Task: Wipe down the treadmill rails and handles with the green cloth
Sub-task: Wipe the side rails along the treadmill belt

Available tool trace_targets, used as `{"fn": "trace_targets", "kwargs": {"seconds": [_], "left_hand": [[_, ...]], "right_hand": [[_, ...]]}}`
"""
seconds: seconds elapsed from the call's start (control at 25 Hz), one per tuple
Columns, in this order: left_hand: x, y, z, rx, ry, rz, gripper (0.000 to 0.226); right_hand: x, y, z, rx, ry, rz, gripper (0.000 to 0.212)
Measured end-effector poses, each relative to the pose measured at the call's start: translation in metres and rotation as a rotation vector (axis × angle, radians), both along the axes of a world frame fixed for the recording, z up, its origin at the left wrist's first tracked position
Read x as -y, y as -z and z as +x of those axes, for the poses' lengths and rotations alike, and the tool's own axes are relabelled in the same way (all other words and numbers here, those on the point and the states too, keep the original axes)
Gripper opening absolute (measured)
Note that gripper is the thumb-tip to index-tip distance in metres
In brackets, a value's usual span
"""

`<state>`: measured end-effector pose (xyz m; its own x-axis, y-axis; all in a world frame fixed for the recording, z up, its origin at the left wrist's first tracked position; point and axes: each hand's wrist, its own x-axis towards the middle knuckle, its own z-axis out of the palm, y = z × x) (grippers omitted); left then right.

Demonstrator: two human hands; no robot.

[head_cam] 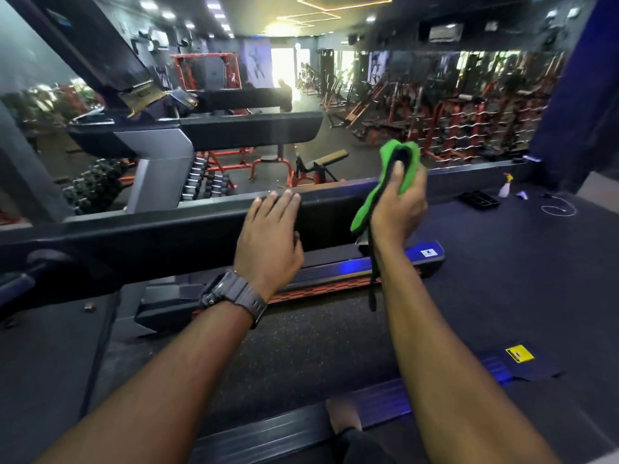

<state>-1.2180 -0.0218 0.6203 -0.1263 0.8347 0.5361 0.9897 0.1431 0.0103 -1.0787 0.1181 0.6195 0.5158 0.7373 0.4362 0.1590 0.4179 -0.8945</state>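
My left hand (268, 236), a wristwatch (234, 294) on its wrist, lies flat with fingers straight on the treadmill handrail (134, 236). My right hand (398, 202) grips the green cloth (392, 175), bunched and lifted just above the rail. Beyond, a spray bottle (505, 186) stands on the floor.

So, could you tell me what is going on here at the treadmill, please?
A person is cleaning a treadmill in a gym. The right hand grips a bunched bright green cloth, held up just above the long black treadmill side rail, not pressed on it. The left hand, wearing a dark wristwatch, rests flat on top of that rail. A small spray bottle stands on the floor beyond.
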Motion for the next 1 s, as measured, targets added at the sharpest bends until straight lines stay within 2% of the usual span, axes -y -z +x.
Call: {"fn": "trace_targets", "kwargs": {"seconds": [0.04, 0.12, 0.24, 0.28, 0.32, 0.36, 0.44, 0.52, 0.6, 0.64, 0.76, 0.92, 0.96, 1.0], "left_hand": [[0.000, -0.001, -0.001, 0.004, 0.010, -0.002, 0.064], [0.002, -0.003, -0.005, 0.017, 0.024, -0.002, 0.067], [0.005, -0.004, -0.014, 0.005, 0.071, -0.021, 0.075], [0.006, -0.003, -0.016, 0.009, 0.090, -0.025, 0.076], [0.005, -0.003, -0.017, 0.015, 0.101, -0.026, 0.077], [0.005, -0.002, -0.017, 0.027, 0.101, -0.023, 0.077], [0.005, -0.001, -0.013, 0.041, 0.093, -0.017, 0.074], [0.005, -0.001, -0.013, 0.039, 0.109, 0.005, 0.069], [0.005, -0.001, -0.015, 0.042, 0.126, 0.007, 0.070], [0.006, -0.002, -0.014, 0.053, 0.124, -0.004, 0.072], [0.005, -0.003, -0.008, 0.076, 0.099, -0.018, 0.078], [0.007, -0.006, -0.008, 0.064, 0.091, -0.058, 0.079], [0.008, -0.007, -0.007, 0.070, 0.078, -0.083, 0.082], [0.008, -0.008, -0.005, 0.082, 0.065, -0.094, 0.083]], "right_hand": [[0.007, 0.004, -0.012, 0.217, 0.050, 0.176, 0.035], [0.037, 0.031, -0.051, 0.597, -0.005, 0.413, 0.042], [0.047, 0.076, -0.051, 0.887, -0.122, 0.478, 0.066], [0.033, 0.074, -0.034, 0.991, -0.104, 0.513, 0.066], [0.022, 0.067, -0.022, 0.986, -0.073, 0.472, 0.062], [0.015, 0.054, -0.018, 0.888, -0.019, 0.361, 0.063], [0.027, 0.040, -0.033, 0.713, 0.033, 0.160, 0.078], [0.051, 0.064, -0.056, 0.894, -0.006, 0.284, 0.086], [0.049, 0.089, -0.042, 1.086, -0.092, 0.454, 0.101], [0.038, 0.087, -0.028, 1.107, -0.100, 0.472, 0.103], [0.035, 0.059, -0.029, 0.812, -0.064, 0.273, 0.085], [0.043, 0.061, -0.026, 0.883, -0.166, 0.356, 0.084], [0.033, 0.047, -0.012, 0.744, -0.140, 0.262, 0.078], [0.009, 0.037, 0.000, 0.497, -0.098, 0.078, 0.066]]}}
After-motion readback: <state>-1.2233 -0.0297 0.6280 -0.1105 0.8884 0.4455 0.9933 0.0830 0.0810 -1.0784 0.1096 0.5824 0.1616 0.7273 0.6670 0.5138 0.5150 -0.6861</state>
